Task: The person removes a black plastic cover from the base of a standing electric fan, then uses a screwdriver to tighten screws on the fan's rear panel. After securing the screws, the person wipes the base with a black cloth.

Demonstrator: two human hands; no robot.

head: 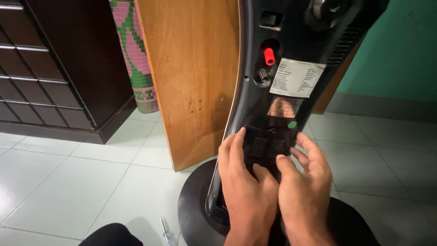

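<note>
Both hands are right up close to my view: left hand (243, 182) and right hand (302, 191) sit side by side, fingers spread and pressed flat on a small dark vented cover panel (268, 146) low on the back of a tall black fan column (291, 91). Neither hand is closed around anything, just fingertips and thumbs resting on the panel's edges.

Panel looks squarish, ribbed with slots, matte black. Just above it there's a small green round sticker (292, 124), then a pale label (297, 77), and higher up a red knob (269, 56) beside a dark screw cap (263, 75).

Column runs long-axis upward, leaning slightly to the right toward the top, standing on a round black base (195, 214) on the pale tiled floor (68, 182).

Room-wise: a wooden board (191, 77) stands just beside the column's left edge, pretty tight. A screwdriver (165, 233) lies on the tiles near the base. Off to the left, a dark cabinet (50, 68) and a rolled mat (136, 54) are well apart. Tiles stretch out on the right.
</note>
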